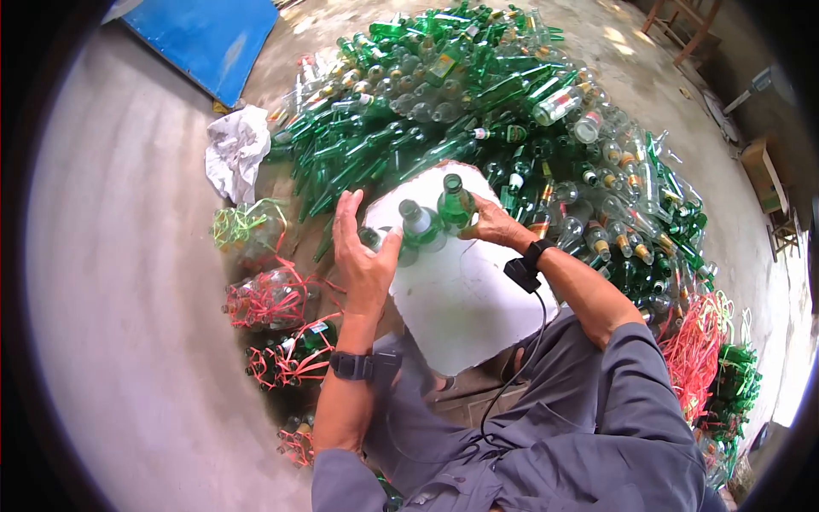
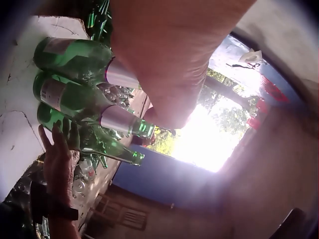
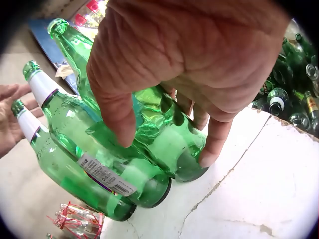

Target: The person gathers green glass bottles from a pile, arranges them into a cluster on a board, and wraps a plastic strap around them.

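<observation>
White board [image 1: 465, 311], three upright green bottles [image 1: 421, 227], between the hands [image 1: 365, 266]

Two hands [image 1: 363, 263] [image 1: 502, 226], one board [image 1: 465, 311], three bottles [image 3: 75, 181] [image 3: 144, 181] [image 3: 177, 144] on it.

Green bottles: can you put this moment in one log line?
green bottles: three, upright in a row; white board: beneath them; right hand: grips end bottle; left hand: beside opposite end

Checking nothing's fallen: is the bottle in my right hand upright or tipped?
Upright: the bottle stands base down on the board, neck pointing up, in your right hand.
</observation>
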`<state>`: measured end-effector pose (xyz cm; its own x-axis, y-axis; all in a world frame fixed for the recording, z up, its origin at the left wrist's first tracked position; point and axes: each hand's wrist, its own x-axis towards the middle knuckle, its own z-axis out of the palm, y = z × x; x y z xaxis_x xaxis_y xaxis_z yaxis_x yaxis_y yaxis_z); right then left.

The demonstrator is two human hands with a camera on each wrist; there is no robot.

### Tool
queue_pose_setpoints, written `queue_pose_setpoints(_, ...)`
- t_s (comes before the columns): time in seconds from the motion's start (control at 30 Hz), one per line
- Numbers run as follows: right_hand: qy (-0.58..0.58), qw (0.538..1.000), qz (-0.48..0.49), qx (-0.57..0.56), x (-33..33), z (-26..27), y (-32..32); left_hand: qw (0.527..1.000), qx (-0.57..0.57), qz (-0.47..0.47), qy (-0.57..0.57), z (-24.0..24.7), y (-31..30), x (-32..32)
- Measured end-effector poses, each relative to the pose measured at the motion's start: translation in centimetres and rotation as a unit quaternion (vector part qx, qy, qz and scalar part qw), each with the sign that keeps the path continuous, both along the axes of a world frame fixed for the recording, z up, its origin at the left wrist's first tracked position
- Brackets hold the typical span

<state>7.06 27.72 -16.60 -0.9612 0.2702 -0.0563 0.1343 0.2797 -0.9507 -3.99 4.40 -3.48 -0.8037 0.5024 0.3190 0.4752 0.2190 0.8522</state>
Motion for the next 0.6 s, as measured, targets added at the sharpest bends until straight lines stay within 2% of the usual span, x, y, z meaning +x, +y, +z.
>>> queue_pose_setpoints(0.07,-0.016,1.000,-0.001,-0.002,0.0,-0.5,0.3,0.974,-0.090,-0.021,0.205,1.1,0.3,0.5)
queue_pose_setpoints(0.13,-0.001,1.000,-0.002,0.024,0.0,-1.0,0.5,0.969,-0.097,-0.026,0.225,1.7,0.8,1.2)
queue_pose_setpoints(0.2,-0.003,1.000,0.007,0.027,0.3,-1.2,1.0,0.927,-0.176,-0.052,0.328,2.0,1.1,1.7)
queue_pose_setpoints(0.27,-0.025,0.997,-0.019,-0.064,0.8,-1.2,1.2,0.927,-0.164,-0.056,0.332,1.8,1.3,1.8)
queue_pose_setpoints(0.4,-0.088,0.991,-0.096,-0.040,1.9,-2.1,3.3,0.936,-0.157,-0.056,0.309,1.8,1.4,1.9)
queue_pose_setpoints(0.47,-0.061,0.985,-0.141,0.083,2.5,-2.8,5.0,0.941,-0.152,-0.056,0.297,1.9,1.5,2.0)
queue_pose_setpoints(0.57,-0.085,0.969,-0.226,0.049,3.6,-4.1,8.9,0.941,-0.154,-0.061,0.297,1.9,1.8,2.0)
queue_pose_setpoints(0.6,-0.068,0.964,-0.258,0.003,4.0,-5.3,10.5,0.940,-0.164,-0.060,0.292,2.0,1.7,2.2)
